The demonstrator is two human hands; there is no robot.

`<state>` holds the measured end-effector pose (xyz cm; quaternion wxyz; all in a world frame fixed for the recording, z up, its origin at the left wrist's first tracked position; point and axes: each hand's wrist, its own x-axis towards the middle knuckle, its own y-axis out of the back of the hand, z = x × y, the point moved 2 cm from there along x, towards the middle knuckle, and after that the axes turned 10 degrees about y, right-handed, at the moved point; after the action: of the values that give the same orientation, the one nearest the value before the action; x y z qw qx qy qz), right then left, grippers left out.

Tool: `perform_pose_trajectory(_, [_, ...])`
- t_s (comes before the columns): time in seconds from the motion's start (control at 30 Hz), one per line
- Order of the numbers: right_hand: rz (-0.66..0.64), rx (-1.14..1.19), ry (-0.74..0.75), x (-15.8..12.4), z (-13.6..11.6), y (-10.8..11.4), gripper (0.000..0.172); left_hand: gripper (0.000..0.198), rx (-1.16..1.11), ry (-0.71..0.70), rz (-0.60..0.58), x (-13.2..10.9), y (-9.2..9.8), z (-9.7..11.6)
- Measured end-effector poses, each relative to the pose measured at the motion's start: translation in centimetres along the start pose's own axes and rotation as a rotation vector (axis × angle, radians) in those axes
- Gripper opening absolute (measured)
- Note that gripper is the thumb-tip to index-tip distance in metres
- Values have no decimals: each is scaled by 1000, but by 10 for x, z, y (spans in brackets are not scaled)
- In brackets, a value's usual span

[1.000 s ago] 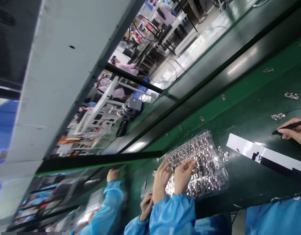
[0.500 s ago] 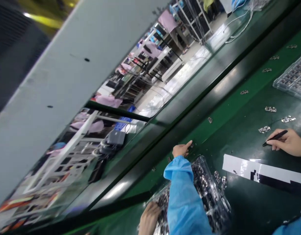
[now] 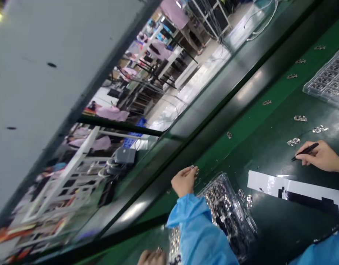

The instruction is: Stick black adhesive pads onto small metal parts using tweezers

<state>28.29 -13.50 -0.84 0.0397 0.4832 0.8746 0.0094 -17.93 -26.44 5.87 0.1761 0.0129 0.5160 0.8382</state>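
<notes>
My left hand (image 3: 184, 180), in a blue sleeve, is closed over the green belt, thumb and fingers pinching a small metal part (image 3: 196, 171). The fingers partly cover that part. At the right, my right hand (image 3: 321, 156) grips slim black tweezers (image 3: 306, 151), their tip pointing left just above the table. Small silver circuit parts (image 3: 293, 141) lie around the tip. Below is a white backing strip (image 3: 264, 181) with black stickers. Under my left forearm sits a clear plastic tray (image 3: 224, 198) with many small parts.
Another person's hand (image 3: 152, 257) is at the bottom edge, beside the tray. A second clear tray (image 3: 329, 79) of parts stands at the right. Several parts, such as one part (image 3: 267, 102), lie spaced along the green belt (image 3: 249, 117). A metal rail (image 3: 202, 125) borders it.
My left hand has moved left along the belt, from an outstretched finger beside a part to a pinch. The other person's hand has moved down from the tray. The view has shifted slightly.
</notes>
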Motion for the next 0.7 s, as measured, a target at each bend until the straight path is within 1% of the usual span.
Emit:
perform_pose_trajectory(0.1, [-21, -63, 5, 0, 2, 3, 32, 33, 65, 23, 86, -39, 41, -37])
perform_pose_trajectory(0.17, [-37, -76, 12, -1, 2, 4, 32, 29, 154, 54, 119, -71, 59, -63])
perform_pose_trajectory(0.2, [-42, -77, 14, -1, 3, 5, 31, 24, 200, 71, 118, -86, 63, -75])
perform_pose_trajectory(0.27, [-42, -76, 14, -1, 3, 6, 31, 15, 279, 91, 81, -110, 65, -94])
perform_pose_trajectory(0.33, [-39, -78, 7, -1, 3, 6, 32, 14, 335, 92, 34, -123, 62, -101])
perform_pose_trajectory(0.37, [-39, -78, 5, -1, 2, 6, 32, 16, 354, 86, 17, -126, 61, -99])
perform_pose_trajectory(0.43, [-43, -76, 3, 0, 1, 5, 32, 22, 367, 57, 11, -122, 58, -85])
perform_pose_trajectory(0.5, [-52, -64, 7, 0, 0, 3, 32, 31, 310, -3, 5, -109, 51, -56])
perform_pose_trajectory(0.53, [-51, -55, 9, 1, -1, 3, 32, 34, 261, -42, -15, -100, 44, -38])
perform_pose_trajectory(0.6, [-43, -30, 6, 1, -1, 1, 31, 36, 164, -118, -102, -78, 18, 2])
perform_pose_trajectory(0.67, [-37, 1, 1, 1, 0, -1, 30, 32, 106, -172, -208, -57, -19, 40])
perform_pose_trajectory(0.7, [-41, 15, 2, 2, 2, -2, 29, 31, 82, -193, -241, -48, -37, 56])
